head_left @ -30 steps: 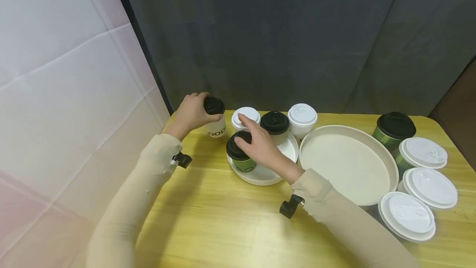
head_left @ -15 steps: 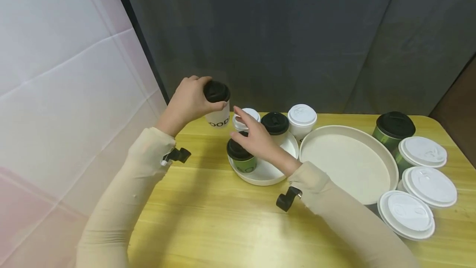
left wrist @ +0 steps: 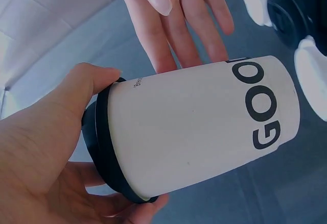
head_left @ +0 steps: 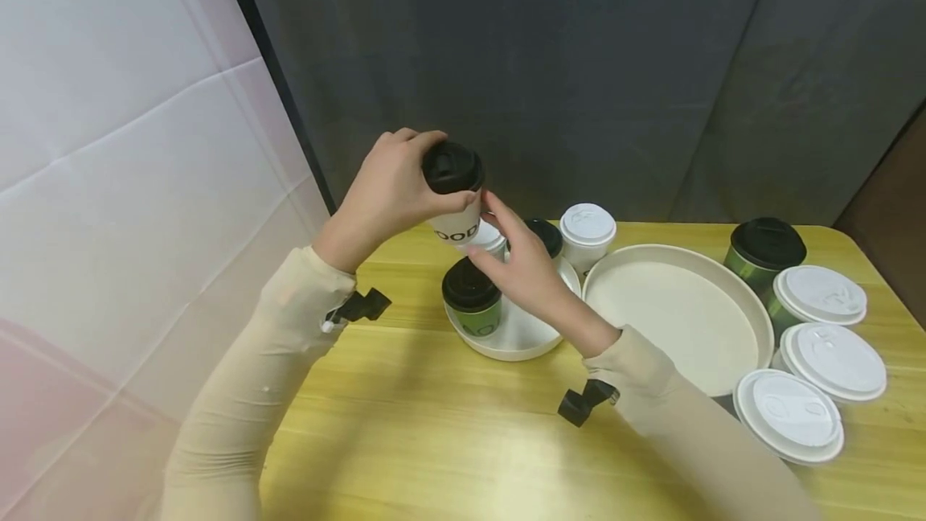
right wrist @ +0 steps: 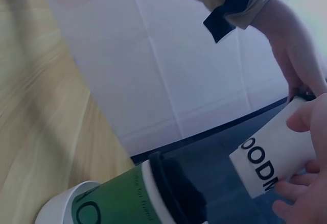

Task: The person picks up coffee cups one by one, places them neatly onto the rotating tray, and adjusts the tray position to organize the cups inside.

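Note:
My left hand (head_left: 391,183) grips a white paper coffee cup (left wrist: 189,127) by its black lid (head_left: 452,169), holding it in the air. In the head view the cup is nearly upright above the round white tray (head_left: 517,344). Close beside it my right hand (head_left: 526,268) has its fingers extended along the cup's side, thumb apart; whether they touch is unclear. Below stands a green cup (head_left: 481,320) with a black lid on the tray. Behind the hands are a white-lidded cup (head_left: 492,238), partly hidden, and a black-lidded cup (head_left: 546,236).
Another white-lidded cup (head_left: 587,227) stands behind the tray. To the right lies a larger round cream tray (head_left: 676,320). Along its right side stand a black-lidded green cup (head_left: 767,252) and several white-lidded cups (head_left: 821,296). A dark curtain (head_left: 506,63) hangs behind the wooden table (head_left: 405,408).
My left hand has lifted the white cup off the table and carried it right, above the tray. My right hand has moved from over the green cup up to the white cup's side.

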`<state>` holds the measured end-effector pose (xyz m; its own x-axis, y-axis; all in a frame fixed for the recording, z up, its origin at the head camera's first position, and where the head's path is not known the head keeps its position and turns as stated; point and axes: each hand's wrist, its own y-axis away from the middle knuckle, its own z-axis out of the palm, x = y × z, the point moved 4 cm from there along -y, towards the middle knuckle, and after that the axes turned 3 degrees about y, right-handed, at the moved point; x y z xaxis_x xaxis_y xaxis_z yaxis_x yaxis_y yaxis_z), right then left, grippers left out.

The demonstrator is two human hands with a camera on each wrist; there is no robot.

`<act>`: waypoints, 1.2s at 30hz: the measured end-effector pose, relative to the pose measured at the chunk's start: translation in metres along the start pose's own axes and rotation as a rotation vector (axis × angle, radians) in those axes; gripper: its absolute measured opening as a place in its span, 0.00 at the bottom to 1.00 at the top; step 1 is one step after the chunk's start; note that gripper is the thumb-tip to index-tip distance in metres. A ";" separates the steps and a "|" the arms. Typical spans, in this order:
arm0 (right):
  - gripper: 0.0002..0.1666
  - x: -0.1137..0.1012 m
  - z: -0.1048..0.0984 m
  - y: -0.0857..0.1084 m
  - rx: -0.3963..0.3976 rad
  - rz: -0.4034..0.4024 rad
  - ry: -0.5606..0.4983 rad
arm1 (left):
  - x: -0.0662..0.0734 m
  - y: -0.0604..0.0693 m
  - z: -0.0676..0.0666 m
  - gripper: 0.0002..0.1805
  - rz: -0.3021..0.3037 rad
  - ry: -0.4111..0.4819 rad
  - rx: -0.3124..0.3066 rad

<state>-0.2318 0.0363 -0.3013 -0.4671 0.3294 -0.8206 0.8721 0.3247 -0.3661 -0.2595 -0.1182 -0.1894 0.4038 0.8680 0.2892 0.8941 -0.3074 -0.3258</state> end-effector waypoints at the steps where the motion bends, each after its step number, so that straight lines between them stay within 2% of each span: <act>1: 0.45 -0.002 -0.003 0.002 0.005 0.003 -0.003 | 0.004 0.000 -0.001 0.46 0.007 0.002 0.006; 9: 0.45 -0.007 -0.024 0.026 0.019 0.081 -0.044 | 0.032 -0.001 0.003 0.45 0.091 0.008 0.019; 19: 0.45 0.004 -0.043 0.067 0.076 0.146 0.020 | 0.060 -0.001 0.033 0.45 0.199 0.022 -0.001; 24: 0.46 0.015 -0.044 0.081 0.090 0.147 0.050 | 0.065 0.002 0.052 0.45 0.232 0.039 -0.010; 31: 0.47 0.031 -0.041 0.095 0.095 0.146 0.072 | 0.064 0.008 0.077 0.45 0.247 0.069 -0.040; 36: 0.47 0.043 -0.036 0.103 0.094 0.156 0.069 | 0.063 0.014 0.092 0.43 0.261 0.077 -0.034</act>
<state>-0.1674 0.1162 -0.3585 -0.3311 0.4307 -0.8396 0.9430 0.1819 -0.2786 -0.2392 -0.0316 -0.2584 0.6339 0.7259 0.2669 0.7631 -0.5309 -0.3686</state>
